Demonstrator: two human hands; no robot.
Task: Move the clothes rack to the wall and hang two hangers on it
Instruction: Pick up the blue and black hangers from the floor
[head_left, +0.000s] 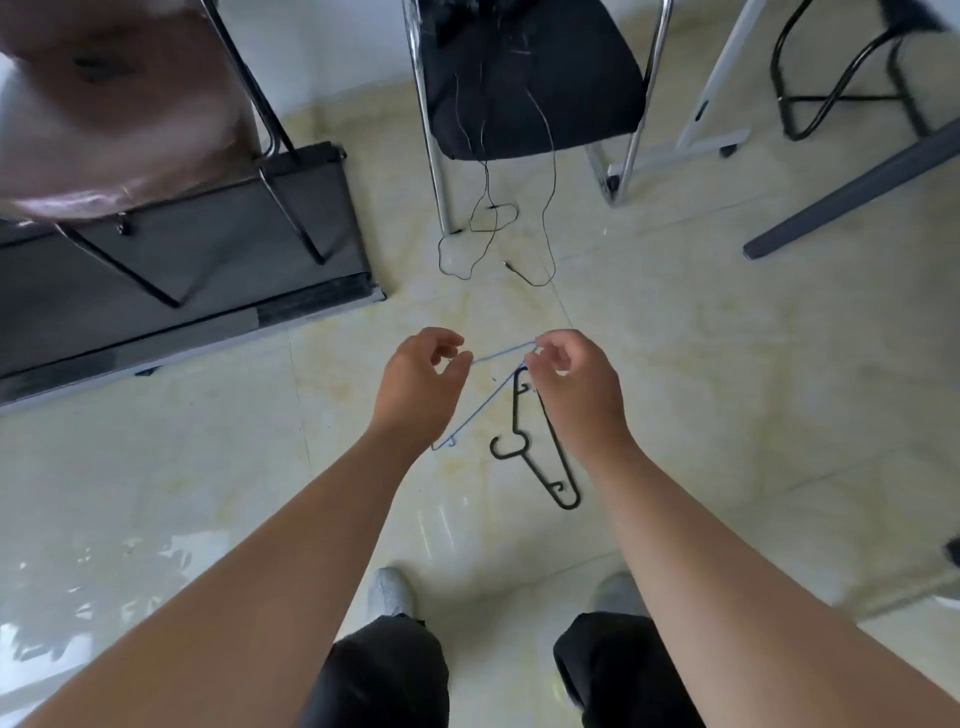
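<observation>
Head view: right hand (569, 387) pinches the blue hanger (480, 402) with the black hanger (540, 441) dangling beneath; left hand (415, 384) half-curled, empty. Hooks may tangle, dropping one onto the floor (727, 415).

This looks like an office or workroom. A glossy pale tiled floor (701, 364) runs throughout. At twelve o'clock stands a black padded chair (530, 78) on chrome legs, thin black cables (493, 228) trailing below it. At two o'clock are white table legs (717, 93) on castors.
</observation>
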